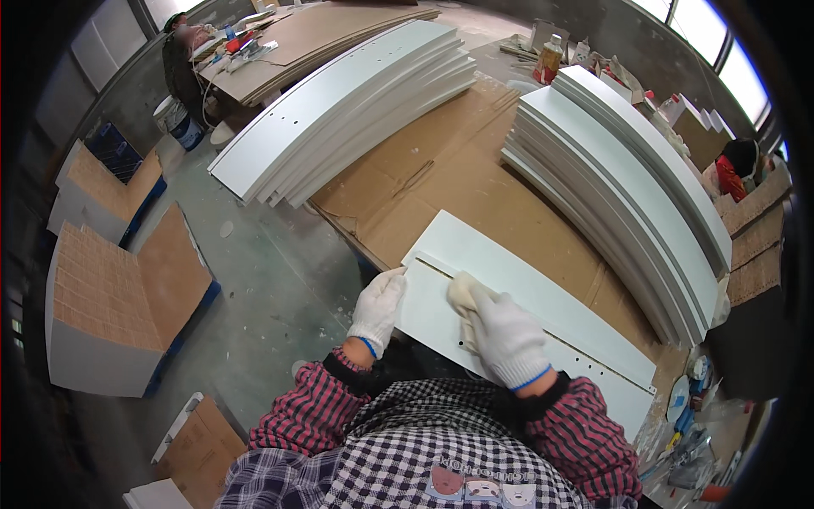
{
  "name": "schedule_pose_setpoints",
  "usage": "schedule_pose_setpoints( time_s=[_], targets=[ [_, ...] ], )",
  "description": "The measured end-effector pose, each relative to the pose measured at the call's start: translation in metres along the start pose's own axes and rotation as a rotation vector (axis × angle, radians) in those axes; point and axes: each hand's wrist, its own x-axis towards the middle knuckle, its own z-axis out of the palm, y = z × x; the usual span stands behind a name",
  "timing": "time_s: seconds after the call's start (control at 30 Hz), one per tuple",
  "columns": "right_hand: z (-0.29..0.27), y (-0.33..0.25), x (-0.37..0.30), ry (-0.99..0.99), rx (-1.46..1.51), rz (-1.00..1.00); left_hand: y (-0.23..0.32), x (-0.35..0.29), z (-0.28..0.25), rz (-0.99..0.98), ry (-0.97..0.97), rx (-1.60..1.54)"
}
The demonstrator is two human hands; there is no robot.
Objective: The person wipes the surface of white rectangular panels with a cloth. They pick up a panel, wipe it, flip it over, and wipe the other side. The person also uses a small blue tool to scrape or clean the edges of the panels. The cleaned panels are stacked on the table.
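A white panel (pixel 462 244) with a long dark groove and several small holes lies slantwise in front of me, on the cardboard-covered table. My left hand (pixel 378 310), in a white knitted glove, is closed on the panel's left end. Also gloved, my right hand (pixel 511 341) presses a cream wadded cloth (pixel 463 291) onto the panel, beside the groove. The fingers of this hand are bent round the cloth and partly hide it.
Stacks of curved white panels stand at the far left (pixel 352 81) and on the right (pixel 610 161) of the cardboard sheet (pixel 424 170). Floor pallets (pixel 203 301) bear stacked boards at left. Bottles (pixel 549 58) stand far right; a person (pixel 180 64) is at the back left.
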Motion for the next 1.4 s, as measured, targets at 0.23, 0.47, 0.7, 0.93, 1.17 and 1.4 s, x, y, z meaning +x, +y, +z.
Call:
schedule_pose_setpoints(
  time_s=[0.23, 0.47, 0.7, 0.93, 1.17, 1.4],
  targets=[
    [0.004, -0.027, 0.002, -0.372, 0.338, -0.311, 0.003, -0.002, 0.0, -0.087, -0.05, -0.165],
    [-0.039, -0.005, -0.011, -0.169, -0.061, -0.087, 0.008, -0.005, -0.001, -0.046, -0.035, 0.047],
    [0.001, -0.029, 0.038, -0.231, -0.119, -0.09, 0.0, -0.002, 0.0, -0.025, -0.035, 0.003],
    [-0.029, -0.003, 0.006, -0.326, -0.153, 0.015, 0.011, -0.007, 0.003, -0.024, -0.001, 0.038],
    [0.004, -0.031, 0.043, -0.236, -0.116, -0.148, 0.006, -0.004, 0.002, -0.004, 0.0, -0.004],
    [0.02, -0.044, 0.078, -0.071, -0.093, -0.173, 0.01, -0.005, 0.0, -0.069, -0.021, 0.111]
  ],
)
